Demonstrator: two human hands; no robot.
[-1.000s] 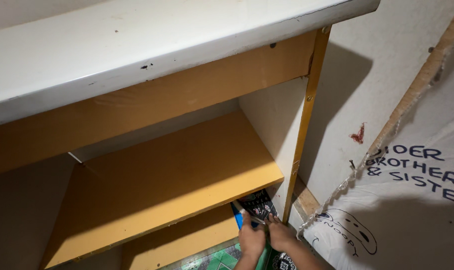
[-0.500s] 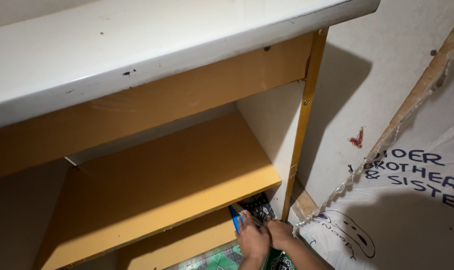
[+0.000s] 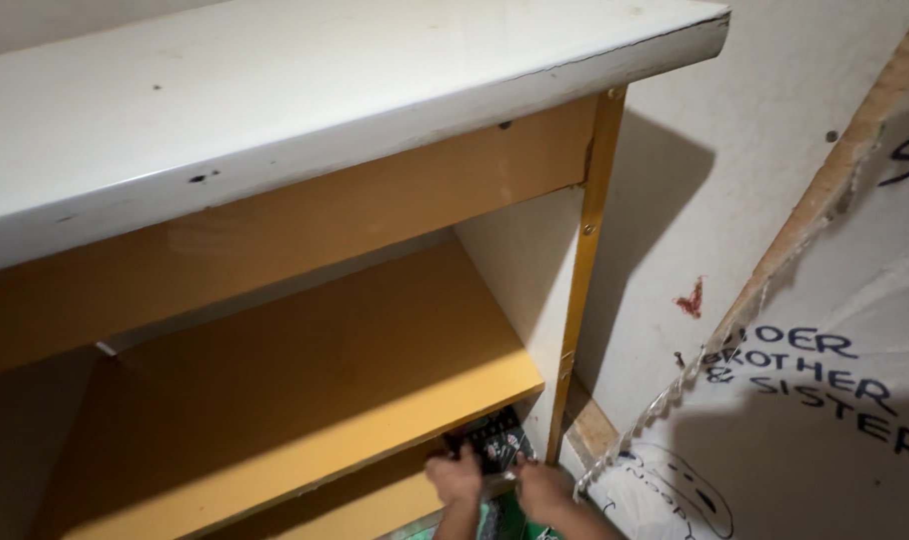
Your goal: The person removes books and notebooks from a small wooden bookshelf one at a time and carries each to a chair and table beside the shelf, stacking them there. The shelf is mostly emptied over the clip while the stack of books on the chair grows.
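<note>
Low in the frame, my left hand (image 3: 457,477) and my right hand (image 3: 543,489) both grip a small dark patterned packet (image 3: 495,441). They hold it at the front edge of the lower orange shelf (image 3: 375,505), beneath the bare upper orange shelf (image 3: 305,400) of a shelf unit. The packet's lower part and a green item (image 3: 497,522) below it are partly hidden by my hands.
The shelf unit has a thick white top board (image 3: 305,110) and an orange side post (image 3: 587,270). To the right stand a white wall (image 3: 735,190) with a red mark and a plastic-covered white panel (image 3: 825,430) with dark hand lettering.
The view has shifted slightly. My hands have pushed the dark packet a little further in under the upper shelf.
</note>
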